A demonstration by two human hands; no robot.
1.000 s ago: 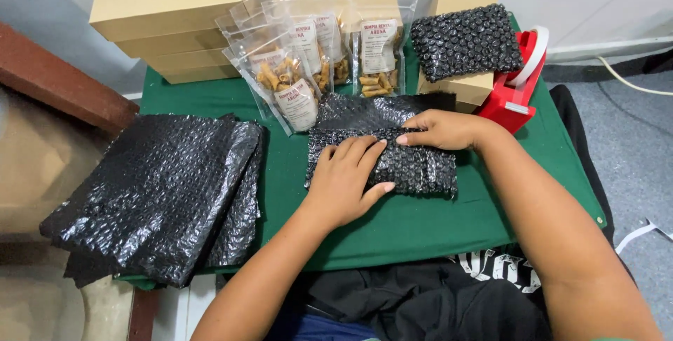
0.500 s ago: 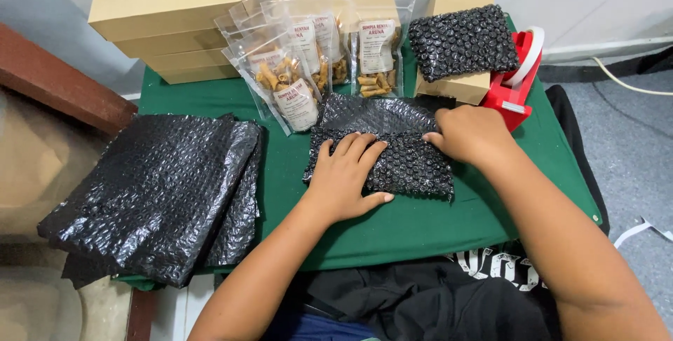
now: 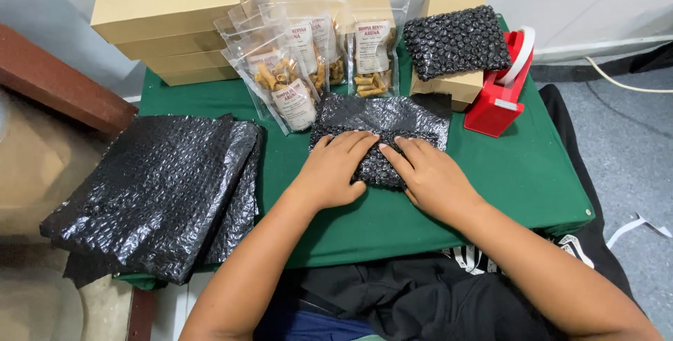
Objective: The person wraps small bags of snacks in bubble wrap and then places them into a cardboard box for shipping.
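Observation:
A black bubble-wrap bundle [image 3: 382, 127] lies in the middle of the green table [image 3: 533, 173]. My left hand [image 3: 335, 169] rests flat on its near left part. My right hand [image 3: 429, 176] presses its near right part, fingers pointing up and left. Both hands lie side by side with fingers stretched over the wrap, folding it down. The far flap of the wrap sticks out beyond my fingertips.
A stack of black bubble-wrap sheets [image 3: 154, 194] lies at the left. Clear snack pouches [image 3: 294, 67] stand at the back, beside cardboard boxes [image 3: 168, 18]. A wrapped black parcel [image 3: 456, 39] sits on a box, and a red tape dispenser [image 3: 501, 92] stands at the right.
My right hand has come from the bundle's far right edge to its near side, beside my left hand. The bundle looks folded over and more compact.

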